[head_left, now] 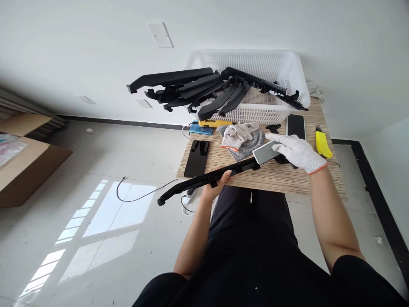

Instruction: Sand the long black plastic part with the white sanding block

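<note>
A long black plastic strip [204, 181] lies across the front edge of a small striped table [287, 179], its left end hanging over the floor. My bare left hand [214, 188] grips the strip from below near its middle. My right hand [295, 151], in a white knit glove with an orange cuff, rests on the strip's right end and holds a flat grey-white block [264, 152] against it.
A white basket [255, 81] at the table's back holds several black strips sticking out left. On the table lie two dark phones [197, 158] [295, 126], spare gloves [239, 135], a yellow knife [323, 143] and a yellow tool [213, 123]. A cardboard box [22, 166] stands far left.
</note>
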Motion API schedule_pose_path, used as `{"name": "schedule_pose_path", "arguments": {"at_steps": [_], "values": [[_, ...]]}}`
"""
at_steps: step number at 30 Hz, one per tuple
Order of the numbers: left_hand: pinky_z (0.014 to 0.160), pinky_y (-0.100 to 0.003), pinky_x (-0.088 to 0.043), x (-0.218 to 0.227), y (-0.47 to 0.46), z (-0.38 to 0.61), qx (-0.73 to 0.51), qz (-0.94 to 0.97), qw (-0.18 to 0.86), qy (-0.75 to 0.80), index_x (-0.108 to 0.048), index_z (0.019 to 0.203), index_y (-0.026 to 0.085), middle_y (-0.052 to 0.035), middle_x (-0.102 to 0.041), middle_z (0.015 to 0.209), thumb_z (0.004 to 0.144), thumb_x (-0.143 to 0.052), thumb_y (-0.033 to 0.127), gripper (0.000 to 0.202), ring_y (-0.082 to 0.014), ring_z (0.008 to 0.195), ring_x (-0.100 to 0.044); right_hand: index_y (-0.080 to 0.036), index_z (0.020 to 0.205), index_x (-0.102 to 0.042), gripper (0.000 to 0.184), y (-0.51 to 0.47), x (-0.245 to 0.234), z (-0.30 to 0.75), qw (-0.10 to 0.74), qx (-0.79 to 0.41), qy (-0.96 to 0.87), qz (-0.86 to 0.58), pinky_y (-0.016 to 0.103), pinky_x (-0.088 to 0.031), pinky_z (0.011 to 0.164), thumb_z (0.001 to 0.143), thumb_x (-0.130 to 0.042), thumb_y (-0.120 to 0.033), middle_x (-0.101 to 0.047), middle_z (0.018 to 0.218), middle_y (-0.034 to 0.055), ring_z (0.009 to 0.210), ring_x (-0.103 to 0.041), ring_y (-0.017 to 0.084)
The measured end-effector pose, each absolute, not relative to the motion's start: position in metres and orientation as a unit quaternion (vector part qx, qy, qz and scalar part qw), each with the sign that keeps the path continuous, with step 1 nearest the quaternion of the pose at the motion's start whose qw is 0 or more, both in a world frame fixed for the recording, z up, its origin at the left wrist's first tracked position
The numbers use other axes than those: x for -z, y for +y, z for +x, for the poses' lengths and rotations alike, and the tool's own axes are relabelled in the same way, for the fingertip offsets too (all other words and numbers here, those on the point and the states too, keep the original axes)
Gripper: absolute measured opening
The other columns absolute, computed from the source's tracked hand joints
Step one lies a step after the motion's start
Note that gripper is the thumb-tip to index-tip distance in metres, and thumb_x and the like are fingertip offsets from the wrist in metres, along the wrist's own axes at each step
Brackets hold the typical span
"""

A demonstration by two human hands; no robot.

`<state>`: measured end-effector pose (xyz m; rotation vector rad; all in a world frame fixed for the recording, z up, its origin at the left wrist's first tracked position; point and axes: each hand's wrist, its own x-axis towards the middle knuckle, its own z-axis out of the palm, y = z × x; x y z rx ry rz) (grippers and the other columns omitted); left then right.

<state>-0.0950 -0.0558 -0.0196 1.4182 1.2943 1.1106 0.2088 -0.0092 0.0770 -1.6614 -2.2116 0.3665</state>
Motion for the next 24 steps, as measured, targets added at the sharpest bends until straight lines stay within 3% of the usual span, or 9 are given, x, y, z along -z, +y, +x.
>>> {"name": "schedule_pose_path", "arguments": {"at_steps": [3, 5, 9, 13, 18, 22, 24], "values": [[0.063, -0.033, -0.065, 0.017, -0.057, -0.093, -0.457, 0.570, 0.449, 0.515, -0.075, 0.082, 0.022, -0.0039, -0.075, 0.067, 0.085, -0.069, 0.064, 0.043, -0.0214, 0.063, -0.075, -0.035, 0.142, -0.063, 0.042, -0.024, -0.066, 0.203, 0.191, -0.125, -0.792, -0.567, 0.046, -0.049, 0.102, 0.101, -0.052, -0.038, -0.072, 0.131, 0.0001, 0.111, -0.065, 0.026], [0.061, -0.032, -0.064, 0.015, -0.057, -0.092, -0.462, 0.569, 0.450, 0.510, -0.075, 0.082, 0.022, -0.0037, -0.075, 0.066, 0.084, -0.069, 0.066, 0.044, -0.0211, 0.061, -0.075, -0.037, 0.142, -0.062, 0.043, -0.039, -0.058, 0.198, 0.207, -0.091, -0.746, -0.626, 0.047, -0.049, 0.099, 0.101, -0.051, -0.042, -0.074, 0.127, 0.0011, 0.111, -0.064, 0.028], [0.059, -0.031, -0.064, 0.012, -0.056, -0.091, -0.460, 0.578, 0.451, 0.501, -0.075, 0.080, 0.023, -0.0042, -0.076, 0.069, 0.084, -0.069, 0.066, 0.044, -0.0203, 0.060, -0.074, -0.031, 0.141, -0.064, 0.047, -0.069, -0.042, 0.184, 0.300, 0.001, -0.572, -0.763, 0.047, -0.051, 0.090, 0.101, -0.046, -0.047, -0.075, 0.117, 0.0084, 0.102, -0.064, 0.031], [0.061, -0.032, -0.065, 0.006, -0.058, -0.091, -0.457, 0.586, 0.445, 0.500, -0.076, 0.084, 0.022, -0.0057, -0.077, 0.073, 0.085, -0.067, 0.068, 0.047, -0.0209, 0.061, -0.075, -0.028, 0.144, -0.062, 0.051, -0.083, -0.028, 0.168, 0.292, -0.067, -0.633, -0.714, 0.043, -0.052, 0.089, 0.102, -0.045, -0.050, -0.076, 0.109, 0.0080, 0.098, -0.066, 0.028], [0.067, -0.032, -0.064, 0.000, -0.070, -0.098, -0.445, 0.606, 0.420, 0.509, -0.077, 0.086, 0.021, -0.0045, -0.076, 0.069, 0.090, -0.066, 0.060, 0.042, -0.0211, 0.066, -0.076, -0.030, 0.141, -0.064, 0.050, -0.088, -0.021, 0.166, 0.357, -0.107, -0.515, -0.772, 0.050, -0.049, 0.104, 0.101, -0.046, -0.053, -0.071, 0.133, 0.0059, 0.117, -0.066, 0.031], [0.071, -0.031, -0.063, -0.007, -0.078, -0.103, -0.432, 0.632, 0.398, 0.506, -0.078, 0.087, 0.020, -0.0035, -0.077, 0.071, 0.094, -0.063, 0.054, 0.037, -0.0204, 0.069, -0.076, -0.031, 0.142, -0.063, 0.050, -0.096, -0.021, 0.163, 0.343, -0.198, -0.575, -0.716, 0.043, -0.051, 0.106, 0.100, -0.048, -0.054, -0.069, 0.137, 0.0039, 0.121, -0.068, 0.028], [0.072, -0.031, -0.062, -0.012, -0.079, -0.103, -0.435, 0.630, 0.394, 0.508, -0.078, 0.088, 0.020, -0.0038, -0.078, 0.073, 0.093, -0.064, 0.052, 0.036, -0.0204, 0.071, -0.077, -0.029, 0.141, -0.064, 0.050, -0.098, -0.020, 0.162, 0.395, -0.191, -0.538, -0.719, 0.042, -0.049, 0.110, 0.100, -0.050, -0.053, -0.067, 0.140, 0.0040, 0.127, -0.064, 0.027]]}}
